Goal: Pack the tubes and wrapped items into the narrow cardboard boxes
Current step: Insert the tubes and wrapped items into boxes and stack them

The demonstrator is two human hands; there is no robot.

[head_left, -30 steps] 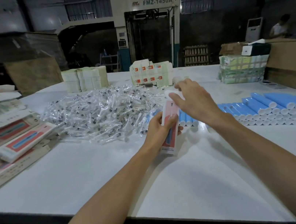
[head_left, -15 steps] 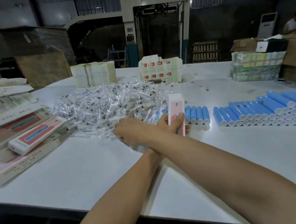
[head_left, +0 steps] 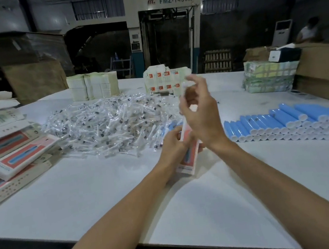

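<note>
Factory packing floor: big FMZ-1450A machine (head_left: 168, 30) behind, worktop (head_left: 96, 190) stacked with flat cartons (head_left: 92, 85), blue tubes (head_left: 291, 121).

The hall (head_left: 20, 50) behind was dim and murky, while the white table (head_left: 83, 189) caught a cool, even light from overhead and glowed pale, with soft shadows lying beneath the arms (head_left: 129, 210). The right hand (head_left: 200, 114) was smeared by motion blur and the far background was soft. Wide-angle distortion bowed the table's near edge, and the lower corners fell into darkness.
</note>
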